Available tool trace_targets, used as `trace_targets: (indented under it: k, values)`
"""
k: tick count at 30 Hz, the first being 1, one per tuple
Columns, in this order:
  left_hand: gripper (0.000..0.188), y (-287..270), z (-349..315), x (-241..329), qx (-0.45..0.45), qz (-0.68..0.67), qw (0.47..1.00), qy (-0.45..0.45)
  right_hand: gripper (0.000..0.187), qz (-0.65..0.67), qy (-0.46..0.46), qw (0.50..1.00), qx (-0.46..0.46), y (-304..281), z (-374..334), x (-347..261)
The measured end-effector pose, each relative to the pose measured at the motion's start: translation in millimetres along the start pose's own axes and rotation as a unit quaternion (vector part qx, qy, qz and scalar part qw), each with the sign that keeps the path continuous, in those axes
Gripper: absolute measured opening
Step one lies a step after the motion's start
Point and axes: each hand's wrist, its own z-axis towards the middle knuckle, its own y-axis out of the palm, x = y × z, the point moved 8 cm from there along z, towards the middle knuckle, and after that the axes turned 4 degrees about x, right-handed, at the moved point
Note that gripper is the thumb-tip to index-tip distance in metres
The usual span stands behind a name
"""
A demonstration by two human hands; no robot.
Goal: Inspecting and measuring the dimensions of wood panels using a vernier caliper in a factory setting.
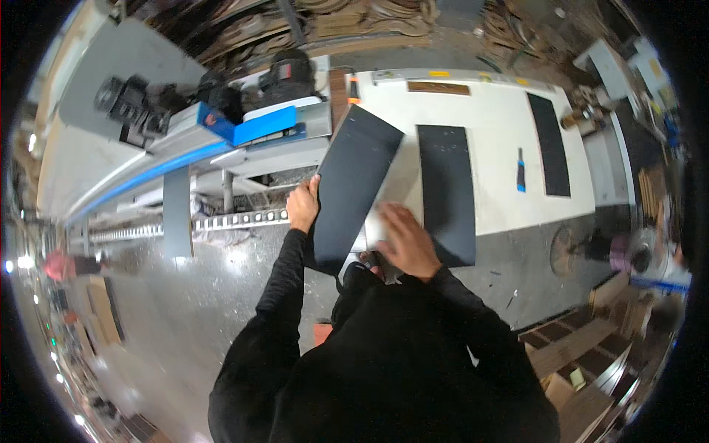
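Observation:
My left hand is closed around the left edge of a dark grey rectangular board, which is held tilted in front of me. Beside the board's lower right edge is my right hand, fingers stretched out and slightly blurred, with nothing visible in it. A second dark board lies on the white worktable, its near end jutting past the front edge. To the right on the table are a blue-and-black hand tool and a narrow dark board.
A long machine with a blue rail and black motors stands at the left, a grey panel protruding from it. An orange-and-black cutter and a brown strip lie at the table's far side. A fan and stacked boards are right.

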Motion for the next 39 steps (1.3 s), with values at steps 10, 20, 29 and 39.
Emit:
trace_targets:
  k: [10, 20, 29, 39]
  values:
    - [0.054, -53.6, -87.6, 170.2, -0.019, -0.082, 0.973, 0.214, 0.078, -0.127, -0.099, 0.987, 0.019, -71.1, 20.7, 9.9]
    - [0.05, -78.1, -129.9, 220.6, 0.048, -0.124, 0.965, 0.228, 0.092, 0.424, 0.275, 0.856, 0.107, -289.3, -10.5, 262.3]
    - [0.055, -61.5, -154.8, 257.1, -0.027, -0.146, 0.944, 0.296, 0.099, 0.605, -0.05, 0.783, -0.138, -271.1, -13.4, 115.3]
    - [0.052, -45.0, -172.8, 251.7, -0.086, -0.184, 0.959, 0.196, 0.074, 0.858, -0.033, 0.503, -0.102, -247.1, 4.6, 111.7]
